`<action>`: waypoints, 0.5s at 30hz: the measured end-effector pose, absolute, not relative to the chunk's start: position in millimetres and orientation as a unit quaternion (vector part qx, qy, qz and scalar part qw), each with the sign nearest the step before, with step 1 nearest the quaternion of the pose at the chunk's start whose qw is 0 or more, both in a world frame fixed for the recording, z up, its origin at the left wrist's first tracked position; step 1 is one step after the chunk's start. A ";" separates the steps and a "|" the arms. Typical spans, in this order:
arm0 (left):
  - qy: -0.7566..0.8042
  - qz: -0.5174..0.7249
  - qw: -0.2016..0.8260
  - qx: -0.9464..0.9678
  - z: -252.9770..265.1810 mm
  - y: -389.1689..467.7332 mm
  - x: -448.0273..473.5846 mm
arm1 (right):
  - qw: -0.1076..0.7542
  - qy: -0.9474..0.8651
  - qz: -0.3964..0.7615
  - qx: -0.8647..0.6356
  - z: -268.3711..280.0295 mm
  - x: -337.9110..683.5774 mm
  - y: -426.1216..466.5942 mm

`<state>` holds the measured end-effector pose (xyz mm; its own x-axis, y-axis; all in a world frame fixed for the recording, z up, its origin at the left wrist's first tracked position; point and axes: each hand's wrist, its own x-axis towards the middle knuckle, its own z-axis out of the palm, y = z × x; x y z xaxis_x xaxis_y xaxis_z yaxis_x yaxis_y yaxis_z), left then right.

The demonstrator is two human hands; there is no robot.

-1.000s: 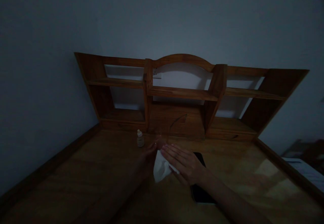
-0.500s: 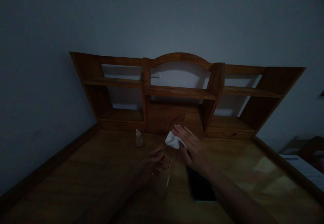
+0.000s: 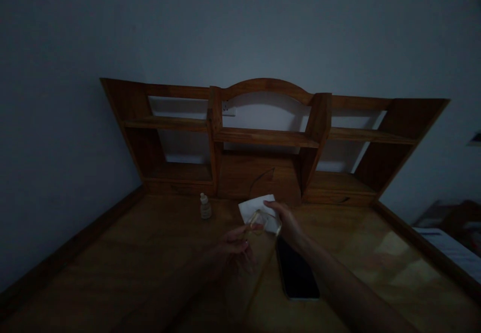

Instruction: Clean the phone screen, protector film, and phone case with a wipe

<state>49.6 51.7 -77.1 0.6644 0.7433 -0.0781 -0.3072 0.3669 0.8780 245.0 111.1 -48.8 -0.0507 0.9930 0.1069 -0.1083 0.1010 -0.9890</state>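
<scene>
My left hand (image 3: pixel 236 246) pinches a pair of thin, gold-rimmed eyeglasses (image 3: pixel 257 213) by one side, just above the desk. A white cloth or tissue (image 3: pixel 252 206) spreads flat behind the glasses. Its right part is gripped between the thumb and fingers of my right hand (image 3: pixel 288 223). One lens shows in front of the cloth, and the rim runs on toward my right hand. In the dim light I cannot tell whether the right hand also touches the frame. Below my right wrist a dark smartphone (image 3: pixel 297 273) lies on the desk.
A small bottle with a pale cap (image 3: pixel 205 207) stands left of my hands on the wooden desk (image 3: pixel 150 253). Along the back rises a wooden shelf unit (image 3: pixel 267 136) against the wall. A wall socket (image 3: pixel 228 110) shows through its middle opening.
The cloth, bunched under my right hand before, is now spread out behind the eyeglasses. My left hand has raised the glasses to it, and my right hand has turned and drawn slightly nearer.
</scene>
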 end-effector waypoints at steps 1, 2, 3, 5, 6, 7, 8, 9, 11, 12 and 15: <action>0.249 0.340 0.784 0.456 -77.1 53.4 48.5 | 0.541 -0.510 0.515 -0.427 -49.6 243.1 109.6; 0.261 0.346 0.777 0.457 -77.0 54.7 47.4 | 0.545 -0.508 0.514 -0.424 -50.5 242.2 108.6; 0.278 0.350 0.770 0.455 -76.6 55.5 46.5 | 0.551 -0.507 0.510 -0.424 -51.2 242.3 108.1; 0.311 0.363 0.757 0.445 -76.1 55.9 45.7 | 0.560 -0.507 0.495 -0.428 -52.2 244.8 108.4; 0.324 0.376 0.751 0.436 -76.2 55.9 45.6 | 0.564 -0.510 0.485 -0.433 -52.6 246.6 108.9; 0.333 0.388 0.746 0.427 -76.9 56.0 45.6 | 0.566 -0.514 0.473 -0.438 -52.8 248.3 109.2; 0.338 0.401 0.740 0.421 -78.1 56.5 45.7 | 0.566 -0.519 0.461 -0.444 -53.0 249.8 109.4; 0.342 0.413 0.733 0.419 -79.8 57.3 45.8 | 0.566 -0.524 0.449 -0.450 -53.0 250.8 109.1; 0.347 0.435 0.719 0.417 -83.8 59.6 46.2 | 0.564 -0.537 0.426 -0.461 -53.2 251.4 107.7; 0.347 0.445 0.713 0.417 -85.6 60.8 46.4 | 0.563 -0.543 0.414 -0.466 -53.5 251.2 106.6; 0.350 0.451 0.714 0.404 -88.9 62.3 47.9 | 0.566 -0.561 0.373 -0.475 -55.0 250.7 104.3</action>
<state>47.9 62.3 -88.9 0.3480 0.9276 -0.1357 -0.3611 0.2662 0.8937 250.7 104.3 -55.0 0.0924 0.9552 0.2812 0.1116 0.2706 -0.9562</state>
